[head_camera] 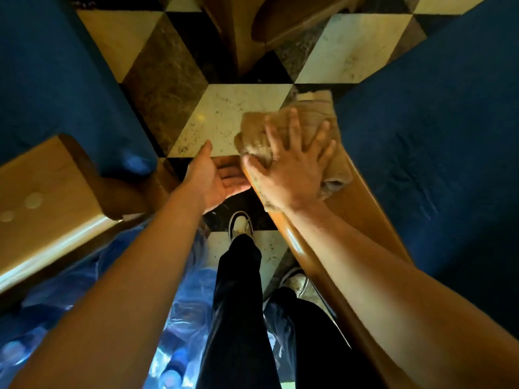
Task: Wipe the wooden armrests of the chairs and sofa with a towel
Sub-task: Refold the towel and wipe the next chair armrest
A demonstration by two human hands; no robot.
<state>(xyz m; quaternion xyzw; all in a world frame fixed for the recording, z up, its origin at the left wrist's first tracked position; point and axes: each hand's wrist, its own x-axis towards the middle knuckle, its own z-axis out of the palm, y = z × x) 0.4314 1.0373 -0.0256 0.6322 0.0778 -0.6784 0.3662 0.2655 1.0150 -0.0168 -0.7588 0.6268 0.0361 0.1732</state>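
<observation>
At far left a dark blue upholstered seat cushion (pixel 50 80) runs down to a broad, glossy light-wood armrest (pixel 47 203), well left of the fingers. Below it lies crinkled clear blue plastic sheeting (pixel 185 310); what it covers is too blurred to make out. Between the furniture shows a floor of cream, brown and black diamond-shaped stone tiles (pixel 233 113), with black trouser legs (pixel 238 304) and a white sneaker (pixel 240 224) beneath the hands.

The left hand (pixel 216 178) reaches forward palm up, fingers relaxed and open, grasping nothing; its fingertips pass under the right hand's thumb and seem to touch the near edge of the second armrest, though shadow hides the contact.

The right hand (pixel 292 169) lies flat, palm down, fingers spread wide and unclenched, pressing a crumpled tan towel (pixel 309 119) onto the long, polished brown wooden armrest (pixel 306 256) that slants from lower right toward the centre. The towel bunches beyond the fingertips and under the palm, draping over the armrest's front end. Just right of the fingers spreads another dark blue sofa cushion (pixel 427 130).
</observation>
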